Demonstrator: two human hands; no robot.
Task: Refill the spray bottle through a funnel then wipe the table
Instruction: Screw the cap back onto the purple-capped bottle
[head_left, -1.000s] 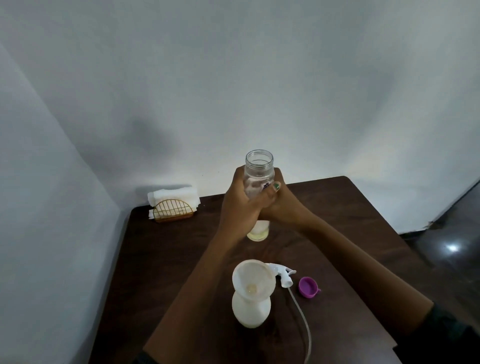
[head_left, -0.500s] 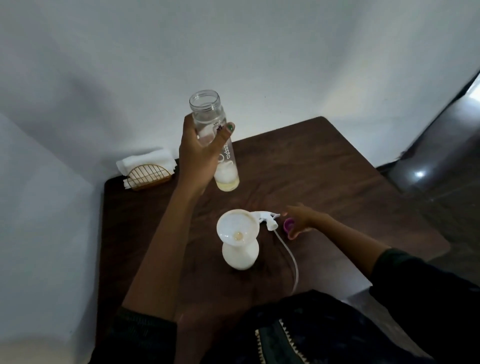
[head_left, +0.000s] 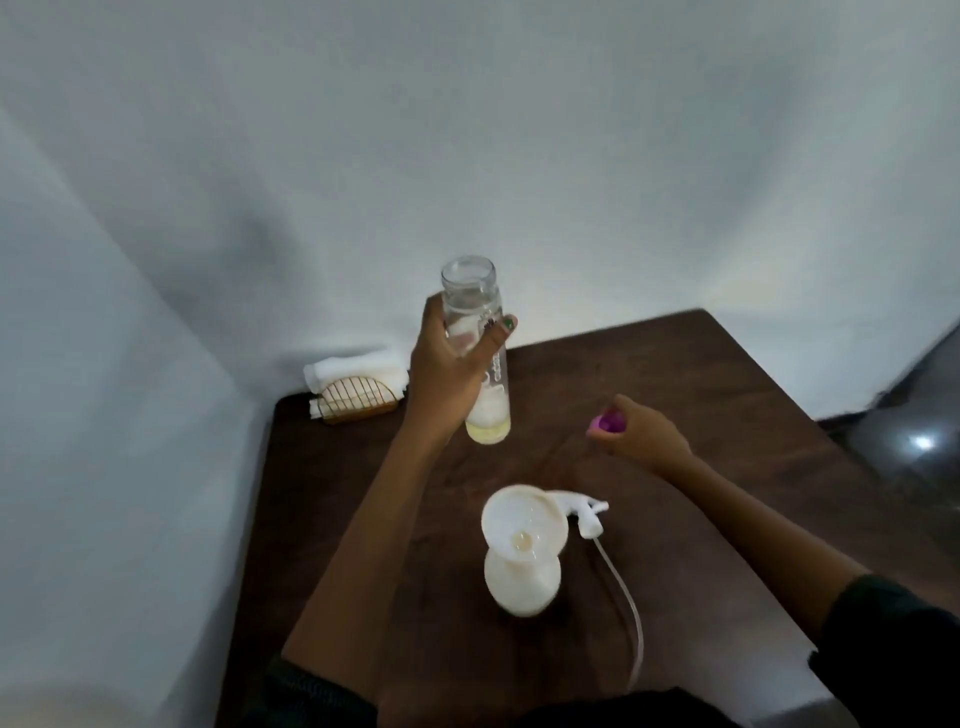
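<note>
My left hand (head_left: 451, 371) grips a tall clear glass bottle (head_left: 480, 353), uncapped and held upright above the dark wooden table (head_left: 701, 395); a little pale yellow liquid sits in its base. My right hand (head_left: 636, 431) is raised to the right of it and pinches the purple cap (head_left: 607, 420). Nearer to me stands the white spray bottle (head_left: 522, 579) with a white funnel (head_left: 522, 525) set in its neck. The white spray head (head_left: 579, 512) with its long dip tube (head_left: 631, 618) lies on the table just right of the bottle.
A gold wire holder (head_left: 356, 400) with folded white cloths (head_left: 358, 364) stands at the table's back left corner, against the white wall. The table's right edge drops to a dark glossy floor (head_left: 919, 441).
My right hand left the glass bottle, reached down to the purple cap on the table, picked it up and lifted it. My left hand keeps holding the bottle upright. The camera view has shifted.
</note>
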